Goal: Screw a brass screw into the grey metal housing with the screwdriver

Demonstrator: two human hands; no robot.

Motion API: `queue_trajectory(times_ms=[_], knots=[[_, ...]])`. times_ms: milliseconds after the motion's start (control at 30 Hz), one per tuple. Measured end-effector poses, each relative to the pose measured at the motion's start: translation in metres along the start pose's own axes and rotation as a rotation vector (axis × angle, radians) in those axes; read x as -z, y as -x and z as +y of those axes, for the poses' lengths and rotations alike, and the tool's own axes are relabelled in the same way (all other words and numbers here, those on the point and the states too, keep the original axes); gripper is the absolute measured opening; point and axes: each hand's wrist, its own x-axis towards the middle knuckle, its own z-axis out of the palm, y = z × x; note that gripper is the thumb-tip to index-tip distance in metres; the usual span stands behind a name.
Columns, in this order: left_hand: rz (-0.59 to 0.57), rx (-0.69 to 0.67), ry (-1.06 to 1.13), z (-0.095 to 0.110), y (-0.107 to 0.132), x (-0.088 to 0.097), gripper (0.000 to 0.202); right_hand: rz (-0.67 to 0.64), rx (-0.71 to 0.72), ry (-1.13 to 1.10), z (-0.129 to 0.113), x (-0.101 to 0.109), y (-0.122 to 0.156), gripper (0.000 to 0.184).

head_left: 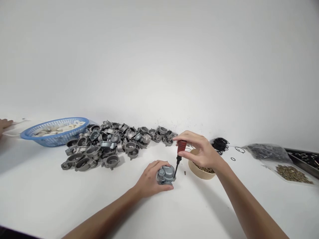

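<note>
My left hand point(149, 179) is wrapped round a small grey metal housing point(166, 174) that rests on the white table point(50, 199). A red-handled screwdriver point(179, 156) stands nearly upright in my right hand point(199, 151), whose fingers pinch the handle from above. Its dark tip touches the right side of the housing. One loose small screw point(184, 173) lies on the table just right of the tip.
A pile of grey metal housings point(109, 144) lies behind. A blue basket point(53, 131) of pale parts stands far left, another person's hand point(3, 125) beside it. A beige bowl point(201, 171) of screws, black O-rings point(220, 144), bagged parts point(267, 152), brass screws point(292, 173) and a dark tray point(305, 159) sit right.
</note>
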Motion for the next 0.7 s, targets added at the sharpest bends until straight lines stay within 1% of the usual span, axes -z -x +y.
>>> queue_trajectory(times_ms=[67,100,133,200,267,300,367,400,467,533,600,667,700], knots=[[-0.001,0.018,0.013,0.001,0.0,0.0,0.064,-0.077,-0.065,-0.107,0.001,0.002,0.002,0.039],[-0.001,0.027,0.025,0.001,0.0,0.0,0.064,-0.084,-0.098,-0.137,0.001,0.003,0.003,0.039],[0.002,0.034,0.037,0.001,0.0,0.0,0.064,-0.067,-0.119,-0.132,0.001,0.004,0.003,0.037],[0.006,0.042,0.06,0.001,0.0,0.0,0.064,-0.012,-0.122,-0.039,0.001,0.005,0.003,0.032],[0.008,0.048,0.077,0.0,0.0,0.0,0.066,-0.011,-0.094,0.027,-0.002,0.006,0.003,0.029],[0.01,0.052,0.085,0.0,0.0,0.0,0.067,-0.039,-0.086,0.01,-0.004,0.006,0.003,0.029],[0.023,0.061,0.1,0.0,0.0,-0.001,0.067,-0.098,-0.102,-0.101,-0.007,0.003,0.003,0.032],[0.029,0.063,0.108,0.0,0.0,-0.001,0.066,-0.103,-0.122,-0.156,-0.008,0.001,0.002,0.033],[0.039,0.069,0.128,0.001,0.0,-0.002,0.065,-0.042,-0.169,-0.172,-0.008,-0.005,0.002,0.031],[0.05,0.072,0.14,0.001,0.001,-0.003,0.064,0.05,-0.2,-0.078,-0.007,-0.013,0.003,0.028],[0.057,0.071,0.14,0.002,0.001,-0.004,0.064,0.121,-0.213,0.04,-0.009,-0.019,0.004,0.029],[0.064,0.066,0.134,0.003,0.001,-0.004,0.064,0.161,-0.218,0.113,-0.012,-0.023,0.007,0.034],[0.066,0.063,0.133,0.003,0.001,-0.004,0.064,0.159,-0.215,0.114,-0.015,-0.024,0.009,0.036]])
